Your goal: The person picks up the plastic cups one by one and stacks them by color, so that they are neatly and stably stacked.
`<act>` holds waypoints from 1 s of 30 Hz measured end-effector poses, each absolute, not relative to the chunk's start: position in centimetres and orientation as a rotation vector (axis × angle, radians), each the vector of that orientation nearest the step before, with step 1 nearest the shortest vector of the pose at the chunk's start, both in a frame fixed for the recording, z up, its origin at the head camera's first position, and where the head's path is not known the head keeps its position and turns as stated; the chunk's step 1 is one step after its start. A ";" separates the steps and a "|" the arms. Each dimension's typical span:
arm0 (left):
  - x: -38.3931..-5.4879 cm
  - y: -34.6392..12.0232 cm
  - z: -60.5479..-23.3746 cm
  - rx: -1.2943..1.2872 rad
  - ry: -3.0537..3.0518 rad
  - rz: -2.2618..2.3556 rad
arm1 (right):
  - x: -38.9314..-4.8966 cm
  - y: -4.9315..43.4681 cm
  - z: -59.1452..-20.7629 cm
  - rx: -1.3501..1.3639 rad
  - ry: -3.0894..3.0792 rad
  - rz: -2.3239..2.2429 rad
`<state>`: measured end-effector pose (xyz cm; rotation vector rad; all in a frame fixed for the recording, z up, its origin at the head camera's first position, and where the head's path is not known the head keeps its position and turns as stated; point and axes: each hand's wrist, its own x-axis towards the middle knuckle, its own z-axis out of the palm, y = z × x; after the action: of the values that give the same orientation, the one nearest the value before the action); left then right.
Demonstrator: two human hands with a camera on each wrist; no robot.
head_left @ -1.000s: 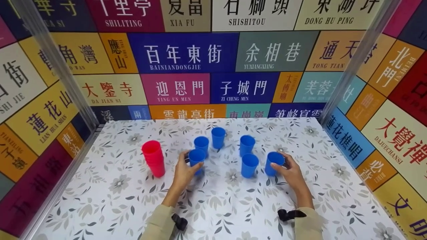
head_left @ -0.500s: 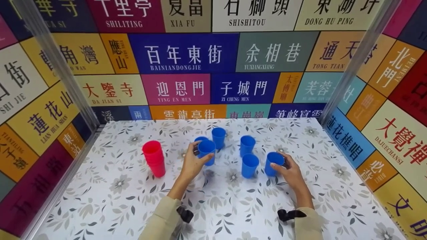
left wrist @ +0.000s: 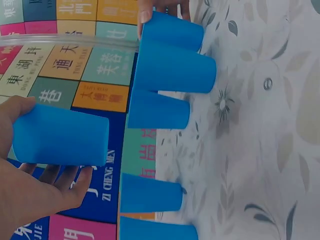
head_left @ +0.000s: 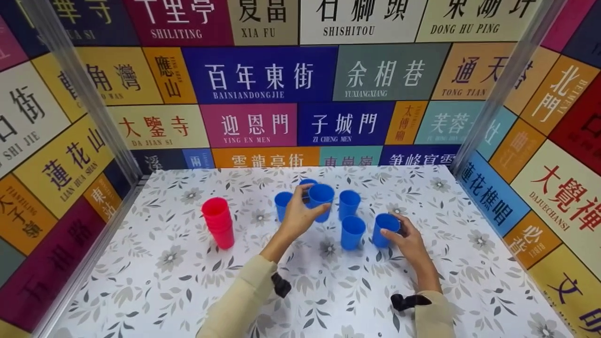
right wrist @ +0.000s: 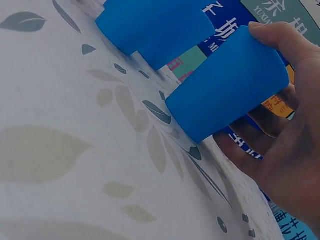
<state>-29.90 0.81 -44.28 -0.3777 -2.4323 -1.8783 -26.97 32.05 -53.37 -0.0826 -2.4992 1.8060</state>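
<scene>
My left hand (head_left: 296, 216) grips a blue cup (head_left: 322, 196) between thumb and fingers, mouth up. The left wrist view shows that cup (left wrist: 62, 135) raised off the table. Just behind it, one blue cup (head_left: 308, 181) is mostly covered, and another blue cup (head_left: 281, 206) stands to its left. On the right side my right hand (head_left: 411, 241) holds a blue cup (head_left: 383, 231) upright at the tabletop, thumb on the near side, fingers round the far side. Between the hands stand a front blue cup (head_left: 352, 234) and a rear blue cup (head_left: 349, 204).
A stack of nested red cups (head_left: 219, 224) stands left of the blue ones. The flower-patterned tabletop (head_left: 188, 291) meets a back wall (head_left: 258, 75) of coloured name panels, with side walls at left and right.
My left hand has carried its blue cup rightward and away from me, from beside the left blue cup to in front of the farthest one. The right hand has stayed in place.
</scene>
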 end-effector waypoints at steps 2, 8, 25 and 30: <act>-30.0 1.7 -44.2 -0.379 -2.454 -1.875 | -27.0 32.0 -53.5 -0.090 -2.509 1.810; -30.1 4.9 -43.6 -0.430 -2.531 -1.824 | -27.0 32.4 -53.6 -0.107 -2.517 1.828; -29.8 10.6 -42.2 -0.519 -2.570 -1.815 | -26.9 32.2 -53.7 -0.060 -2.494 1.853; -29.7 12.0 -42.4 -0.508 -2.576 -1.847 | -26.9 32.3 -53.6 -0.083 -2.511 1.852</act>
<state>-29.74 11.98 -42.38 -0.5078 -2.5757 -1.8465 -26.92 32.30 -53.57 -0.0828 -2.5108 1.8516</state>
